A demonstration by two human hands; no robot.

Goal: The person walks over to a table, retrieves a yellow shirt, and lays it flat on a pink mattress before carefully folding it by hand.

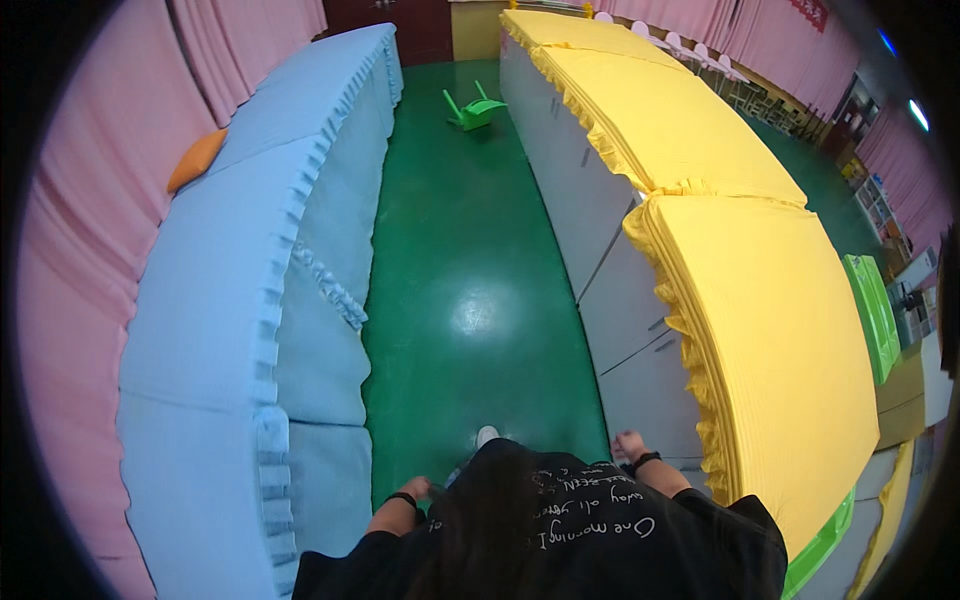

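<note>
My left hand (418, 487) hangs low beside my body, near the blue-covered row, with a dark band on its wrist. Its fingers look curled, and a small dark shape shows against them, too unclear to name. On the other side, my right hand (630, 443) is held by the grey cabinet fronts (650, 390), below the yellow cover (770, 330). A black band circles that wrist. Those fingers are bent in as well, and the palm is hidden from view. Between the hands, one pale shoe (487, 435) stands on the green floor (470, 250).
Blue ruffled covers (210, 340) line the left side, with an orange cushion (197, 160) by the pink curtain (90, 260). Ahead in the aisle, a green chair (476, 112) lies tipped over. Brown doors (400, 30) stand at the far end. Green plastic pieces (872, 310) sit beyond the yellow row.
</note>
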